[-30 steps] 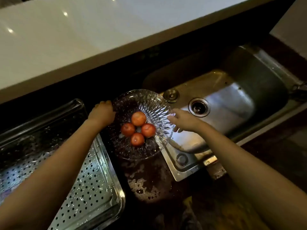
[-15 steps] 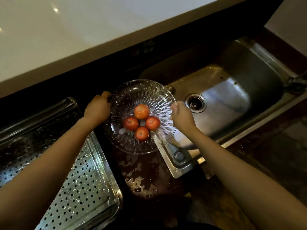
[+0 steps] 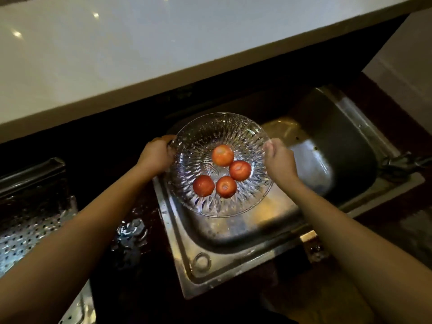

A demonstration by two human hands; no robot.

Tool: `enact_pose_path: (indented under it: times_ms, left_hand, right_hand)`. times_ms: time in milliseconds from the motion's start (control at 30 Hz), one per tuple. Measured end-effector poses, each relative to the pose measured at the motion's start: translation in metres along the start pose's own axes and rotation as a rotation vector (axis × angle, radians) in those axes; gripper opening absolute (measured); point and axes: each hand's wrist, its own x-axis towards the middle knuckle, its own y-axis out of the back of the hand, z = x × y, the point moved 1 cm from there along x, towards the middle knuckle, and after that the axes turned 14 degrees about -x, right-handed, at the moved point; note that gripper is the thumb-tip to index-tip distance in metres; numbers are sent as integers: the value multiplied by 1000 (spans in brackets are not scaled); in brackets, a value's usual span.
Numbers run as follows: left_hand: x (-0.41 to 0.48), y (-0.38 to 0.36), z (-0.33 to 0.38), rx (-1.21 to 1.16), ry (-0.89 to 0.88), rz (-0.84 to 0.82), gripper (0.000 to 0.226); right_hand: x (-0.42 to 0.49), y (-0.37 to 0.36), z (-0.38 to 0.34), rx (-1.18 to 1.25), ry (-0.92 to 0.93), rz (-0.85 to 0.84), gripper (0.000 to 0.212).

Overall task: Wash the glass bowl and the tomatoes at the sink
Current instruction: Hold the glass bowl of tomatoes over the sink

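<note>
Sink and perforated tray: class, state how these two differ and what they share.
The sink has a smooth, solid basin; the perforated tray is dotted with small holes. The glass bowl is held over the sink, while the perforated tray lies off to the left. Both are shiny metal.

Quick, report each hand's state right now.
Left hand: grips the left rim of the glass bowl.
Right hand: grips the glass bowl's right rim.

Perforated steel tray (image 3: 28, 230) at left, white ledge (image 3: 140, 54) above.
</note>
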Motion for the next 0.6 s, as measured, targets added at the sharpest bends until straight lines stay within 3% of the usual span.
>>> enact_pose_path:
  times_ms: [233,600]
  left_hand:
    - [35,-73,27,13,102,-70,34]
    - [64,-160,-1,-54,218,-113,31]
  right_hand:
    - [56,-4,65,-41,6,-70,25]
    - [90,-50,133,-116,-74,-291,31]
